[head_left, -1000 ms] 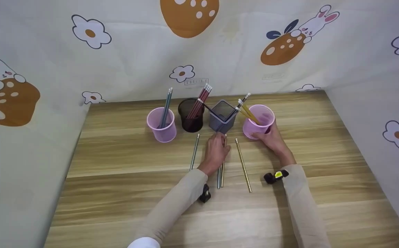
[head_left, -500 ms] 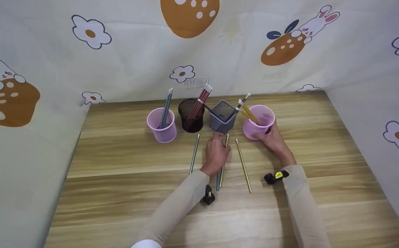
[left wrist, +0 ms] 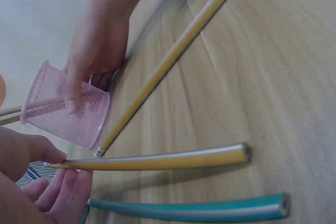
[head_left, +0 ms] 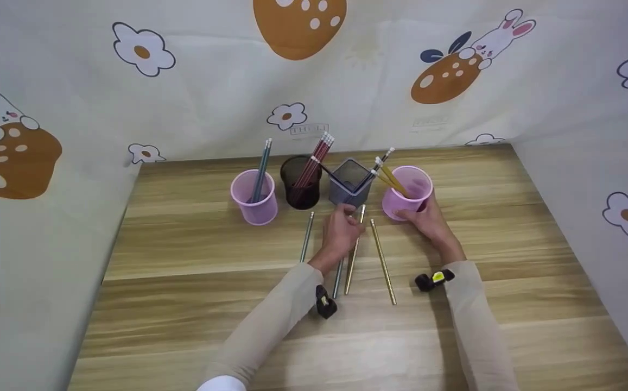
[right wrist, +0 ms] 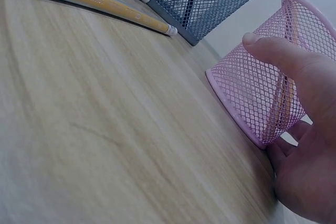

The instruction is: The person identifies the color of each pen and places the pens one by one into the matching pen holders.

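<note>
My left hand [head_left: 341,233] pinches a yellow pencil [head_left: 354,260] near its eraser end, between thumb and fingers in the left wrist view. Close under that hand lies a teal pencil [left wrist: 199,210] on the table. My right hand [head_left: 430,224] holds the right pink mesh pen cup [right wrist: 252,85], its thumb on the near side and its fingers partly hidden behind. Yellow pencils [head_left: 389,179] lean inside this cup. Between the hands another yellow pencil [head_left: 383,260] lies on the wood, and left of the left hand a second teal pencil [head_left: 307,236].
Left of the held cup stand a grey square mesh holder [head_left: 350,193] with dark pencils, a black cup [head_left: 303,200] with dark red pencils, and another pink cup [head_left: 260,213] with teal pencils. A patterned cloth [head_left: 210,108] hangs behind the wooden table [head_left: 183,304].
The yellow pencil's eraser end has risen and shifted right and away in my left hand's pinch. The teal pencil beside it has swung slightly left at its near end. The right hand stays put.
</note>
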A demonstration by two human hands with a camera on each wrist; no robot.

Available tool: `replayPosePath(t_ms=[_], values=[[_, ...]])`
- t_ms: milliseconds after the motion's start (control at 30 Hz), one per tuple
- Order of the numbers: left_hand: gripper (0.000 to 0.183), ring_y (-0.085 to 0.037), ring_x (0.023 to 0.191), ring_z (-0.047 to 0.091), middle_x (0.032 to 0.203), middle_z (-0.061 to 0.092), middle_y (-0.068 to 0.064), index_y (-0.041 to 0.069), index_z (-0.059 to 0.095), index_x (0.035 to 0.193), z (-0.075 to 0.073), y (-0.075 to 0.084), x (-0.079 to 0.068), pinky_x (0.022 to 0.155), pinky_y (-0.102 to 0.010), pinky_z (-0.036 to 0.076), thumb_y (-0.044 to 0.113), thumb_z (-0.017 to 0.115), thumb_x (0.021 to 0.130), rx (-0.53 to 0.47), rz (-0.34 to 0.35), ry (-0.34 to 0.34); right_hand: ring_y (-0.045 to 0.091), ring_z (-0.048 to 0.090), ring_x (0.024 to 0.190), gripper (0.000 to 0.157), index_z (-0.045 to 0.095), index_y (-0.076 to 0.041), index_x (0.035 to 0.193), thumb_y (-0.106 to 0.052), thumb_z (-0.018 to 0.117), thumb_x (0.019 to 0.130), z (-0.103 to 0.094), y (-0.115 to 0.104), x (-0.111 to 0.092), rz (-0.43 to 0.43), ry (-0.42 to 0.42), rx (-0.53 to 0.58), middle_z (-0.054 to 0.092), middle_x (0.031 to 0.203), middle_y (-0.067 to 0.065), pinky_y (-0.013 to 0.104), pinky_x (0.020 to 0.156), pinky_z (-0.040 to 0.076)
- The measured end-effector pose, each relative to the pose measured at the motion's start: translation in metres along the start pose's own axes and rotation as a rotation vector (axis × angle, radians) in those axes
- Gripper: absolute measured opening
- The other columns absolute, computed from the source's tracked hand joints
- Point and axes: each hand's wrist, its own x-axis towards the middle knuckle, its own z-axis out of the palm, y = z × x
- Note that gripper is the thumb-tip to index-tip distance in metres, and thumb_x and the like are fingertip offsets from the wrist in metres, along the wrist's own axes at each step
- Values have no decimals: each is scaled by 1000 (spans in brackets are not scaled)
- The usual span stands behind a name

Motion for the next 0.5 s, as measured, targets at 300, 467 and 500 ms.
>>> replayPosePath(t_ms=[300,467,500], values=[[57,-8,65,56,85,70,-5,9,54,135,-5,29,-9,61,-19,44,2,71,81,-34,37,-165,37,30,146,90,18,2,153,8,71,81,-1,-15,-7,2,3,-1,32,153,29,44,127,18],[65,-6,68,54,80,64,-3,14,50,141,-13,47,-15,59,-17,43,0,71,81,-31,190,-204,39,30,147,91,17,3,153,8,72,81,4,-12,-6,-8,-3,4,31,154,30,44,127,19],[64,-6,69,54,80,65,-4,14,51,141,-15,50,-16,59,-16,43,0,71,82,-27,228,-207,40,30,146,91,17,4,153,8,72,81,4,-11,-6,-12,-2,4,31,153,31,45,127,19]])
